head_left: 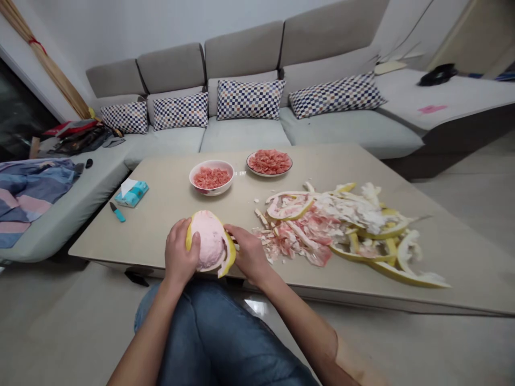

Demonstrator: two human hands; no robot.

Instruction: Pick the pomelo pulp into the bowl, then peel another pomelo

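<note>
A partly peeled pomelo [207, 236] is held between my two hands at the table's near edge. Its pale pink pith faces up, and yellow rind still clings to both sides. My left hand [180, 249] grips the fruit's left side, thumb lying on the pith. On the other side, my right hand [246, 251] has its fingers closed on a strip of pomelo rind [230, 256] that stands away from the fruit. Right of my hands lies a heap of yellow rind pieces [386, 257] with torn membranes [298, 236].
Behind the pomelo, a white bowl [212, 190] and a dark-rimmed plate [269, 174] hold pink pulp. A turquoise-handled knife [118, 213] and a tissue pack [132, 194] lie at the left of the table [161, 187]. A grey sofa [245, 133] with checkered cushions stands beyond.
</note>
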